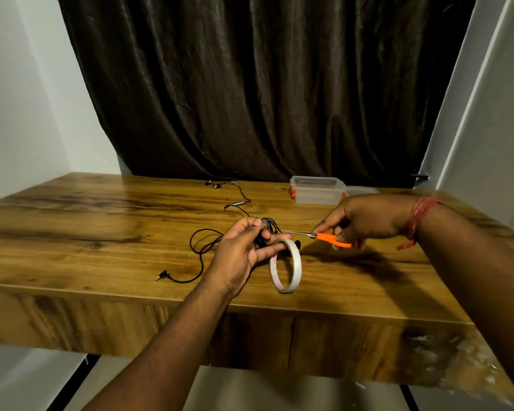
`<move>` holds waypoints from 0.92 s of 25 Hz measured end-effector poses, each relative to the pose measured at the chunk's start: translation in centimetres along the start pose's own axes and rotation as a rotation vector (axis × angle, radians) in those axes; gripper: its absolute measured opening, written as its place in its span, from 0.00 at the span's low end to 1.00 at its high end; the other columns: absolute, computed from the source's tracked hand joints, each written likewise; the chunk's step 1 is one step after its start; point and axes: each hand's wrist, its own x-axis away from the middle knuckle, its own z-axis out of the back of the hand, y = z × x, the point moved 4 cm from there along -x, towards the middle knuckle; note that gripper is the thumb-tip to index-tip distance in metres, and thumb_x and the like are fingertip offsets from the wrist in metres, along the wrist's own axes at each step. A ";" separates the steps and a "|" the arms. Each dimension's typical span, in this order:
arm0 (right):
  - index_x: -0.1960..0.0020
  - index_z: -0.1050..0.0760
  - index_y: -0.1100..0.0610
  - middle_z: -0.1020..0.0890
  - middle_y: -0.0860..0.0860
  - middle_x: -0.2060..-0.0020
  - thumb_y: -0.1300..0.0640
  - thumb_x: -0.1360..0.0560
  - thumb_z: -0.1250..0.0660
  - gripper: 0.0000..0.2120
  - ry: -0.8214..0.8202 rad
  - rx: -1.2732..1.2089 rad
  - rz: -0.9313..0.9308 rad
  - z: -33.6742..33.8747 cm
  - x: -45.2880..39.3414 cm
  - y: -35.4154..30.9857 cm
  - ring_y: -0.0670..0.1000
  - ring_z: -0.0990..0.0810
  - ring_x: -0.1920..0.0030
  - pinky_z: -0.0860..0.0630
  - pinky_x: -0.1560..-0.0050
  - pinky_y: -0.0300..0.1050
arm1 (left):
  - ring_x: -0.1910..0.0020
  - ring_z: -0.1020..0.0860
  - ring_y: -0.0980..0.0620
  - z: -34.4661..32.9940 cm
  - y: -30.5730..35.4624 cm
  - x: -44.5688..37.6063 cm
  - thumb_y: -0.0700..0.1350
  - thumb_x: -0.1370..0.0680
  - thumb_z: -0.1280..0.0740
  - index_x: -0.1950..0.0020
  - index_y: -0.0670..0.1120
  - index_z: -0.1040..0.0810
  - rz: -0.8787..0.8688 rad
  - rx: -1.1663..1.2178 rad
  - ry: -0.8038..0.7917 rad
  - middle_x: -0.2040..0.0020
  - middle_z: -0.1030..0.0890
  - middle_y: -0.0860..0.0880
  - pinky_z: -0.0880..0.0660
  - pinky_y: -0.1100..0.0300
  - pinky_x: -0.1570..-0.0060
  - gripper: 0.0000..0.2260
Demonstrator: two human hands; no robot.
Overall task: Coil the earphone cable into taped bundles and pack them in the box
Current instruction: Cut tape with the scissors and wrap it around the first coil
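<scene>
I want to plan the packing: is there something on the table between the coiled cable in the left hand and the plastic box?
Nothing visible blocks it. Between the cable bundle and the open box lies bare table.

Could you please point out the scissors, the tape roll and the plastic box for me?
scissors point(333, 239): head view, orange handle.
tape roll point(296, 264): head view, outer band.
plastic box point(316, 196): head view, front wall.

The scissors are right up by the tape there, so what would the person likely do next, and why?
Probably snip the tape. The left hand holds the coiled cable with the tape roll hanging from it, and the right hand points the orange scissors at that stretch.
</scene>
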 end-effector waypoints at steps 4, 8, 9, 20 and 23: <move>0.38 0.22 0.49 0.19 0.51 0.58 0.64 0.21 0.36 0.16 0.180 -0.023 -0.143 0.0 0.9 3.6 0.48 0.20 0.62 0.20 0.62 0.41 | 0.46 0.19 0.34 0.0 0.0 -0.1 0.39 0.17 0.45 0.54 0.41 0.28 0.005 0.006 0.007 0.63 0.24 0.45 0.19 0.47 0.48 0.09; 0.45 0.25 0.55 0.19 0.54 0.53 0.49 0.23 0.32 0.12 0.418 0.388 -0.465 -1.3 1.0 7.8 0.53 0.23 0.56 0.28 0.59 0.43 | 0.46 0.19 0.34 -0.1 0.0 0.0 0.39 0.17 0.45 0.55 0.41 0.28 -0.006 0.007 0.010 0.63 0.23 0.44 0.19 0.48 0.49 0.10; 0.48 0.25 0.56 0.19 0.56 0.52 0.49 0.24 0.31 0.11 0.466 0.374 -0.486 -1.6 1.0 8.4 0.54 0.24 0.55 0.30 0.59 0.43 | 0.45 0.19 0.34 -0.1 0.0 0.1 0.39 0.17 0.45 0.55 0.41 0.28 -0.009 0.003 0.014 0.63 0.23 0.44 0.19 0.48 0.48 0.10; 0.53 0.23 0.56 0.20 0.57 0.55 0.53 0.23 0.35 0.07 0.706 0.293 -0.598 -2.6 1.0 10.1 0.58 0.21 0.55 0.23 0.55 0.48 | 0.45 0.19 0.34 -0.1 0.0 0.1 0.39 0.16 0.45 0.55 0.41 0.28 -0.012 -0.004 0.020 0.63 0.24 0.45 0.18 0.50 0.50 0.10; 0.56 0.24 0.55 0.21 0.56 0.57 0.53 0.23 0.35 0.06 0.675 0.253 -0.593 -3.1 0.7 10.2 0.56 0.22 0.56 0.21 0.52 0.51 | 0.45 0.19 0.34 0.0 0.0 0.1 0.38 0.16 0.46 0.55 0.41 0.28 -0.011 -0.002 0.020 0.63 0.23 0.45 0.18 0.50 0.51 0.10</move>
